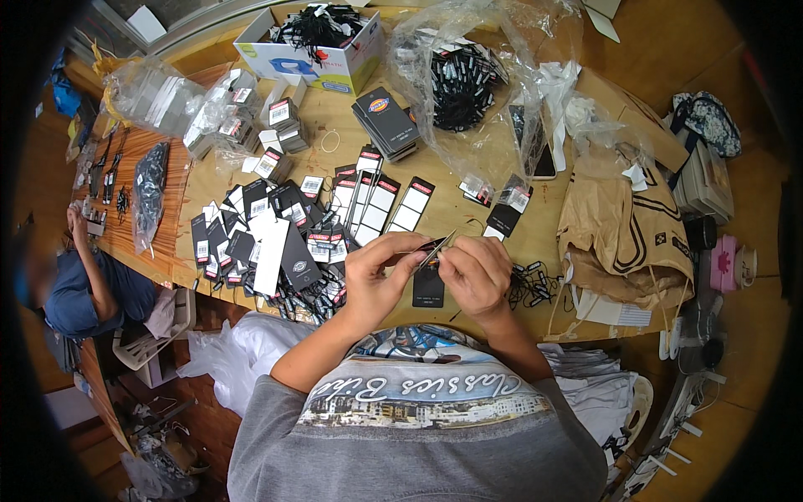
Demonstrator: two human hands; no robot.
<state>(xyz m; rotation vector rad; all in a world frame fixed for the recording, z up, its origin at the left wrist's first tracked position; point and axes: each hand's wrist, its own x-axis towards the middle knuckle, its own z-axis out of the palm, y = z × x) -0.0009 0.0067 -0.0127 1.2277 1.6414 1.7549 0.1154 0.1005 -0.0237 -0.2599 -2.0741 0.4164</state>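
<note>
The left hand [378, 272] and right hand [477, 272] pinch 1 black tag [435, 248] between their fingertips, above another black tag [427, 289] on the table [535, 243].

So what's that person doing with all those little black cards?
A person sits at a wooden table and holds one black tag up between both hands. The left hand and the right hand pinch it at its top end with their fingers. Another black tag lies just under the hands. A big heap of black and white tags lies to the left, and a pile of black strings lies to the right.
</note>
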